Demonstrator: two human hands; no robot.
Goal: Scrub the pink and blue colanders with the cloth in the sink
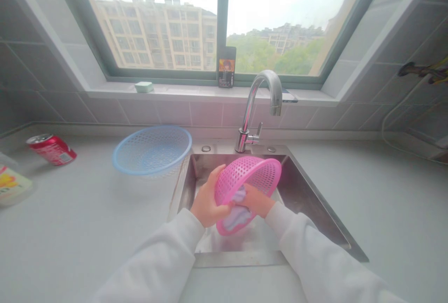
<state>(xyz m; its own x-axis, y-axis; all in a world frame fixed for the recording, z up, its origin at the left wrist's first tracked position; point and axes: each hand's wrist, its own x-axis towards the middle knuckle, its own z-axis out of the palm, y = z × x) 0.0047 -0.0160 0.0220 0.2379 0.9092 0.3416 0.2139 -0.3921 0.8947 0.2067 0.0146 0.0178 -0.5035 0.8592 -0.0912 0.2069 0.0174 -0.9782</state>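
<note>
Left grip (206, 202), in the head view, is clamped on the rim of the pink basket (241, 172), which is held tilted over the sink (311, 200). By the right grip (259, 200), apparently closed on it, a pale cloth (236, 220) is held against the basket's inside. Wiping is judged under way and unfinished: neither is yet set down. Left of both grips, the blue basket (154, 150) is left untouched on the desk (87, 228); whether it is wiped cannot be told.
</note>
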